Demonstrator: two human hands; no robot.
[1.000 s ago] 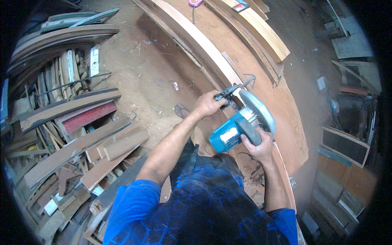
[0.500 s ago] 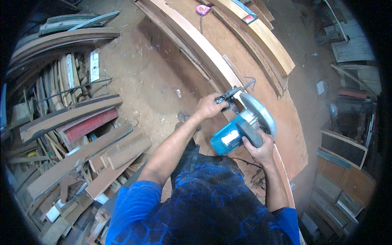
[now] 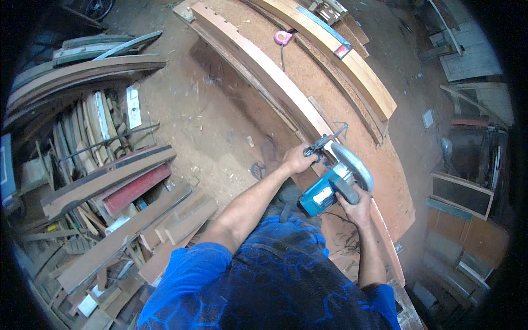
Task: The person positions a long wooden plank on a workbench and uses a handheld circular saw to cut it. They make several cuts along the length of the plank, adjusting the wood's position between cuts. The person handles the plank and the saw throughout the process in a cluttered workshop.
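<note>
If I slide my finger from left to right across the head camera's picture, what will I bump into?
Red board → pink tape measure → blue saw → dark panel in a wooden frame.

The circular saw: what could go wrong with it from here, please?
The left hand is close to the front of the circular saw, so a slip might injure it. The right hand grips the dark handle; if the saw binds, it might jerk against that grip.

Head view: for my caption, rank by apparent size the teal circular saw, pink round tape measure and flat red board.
1. Teal circular saw
2. Flat red board
3. Pink round tape measure
All three differ clearly.
</note>
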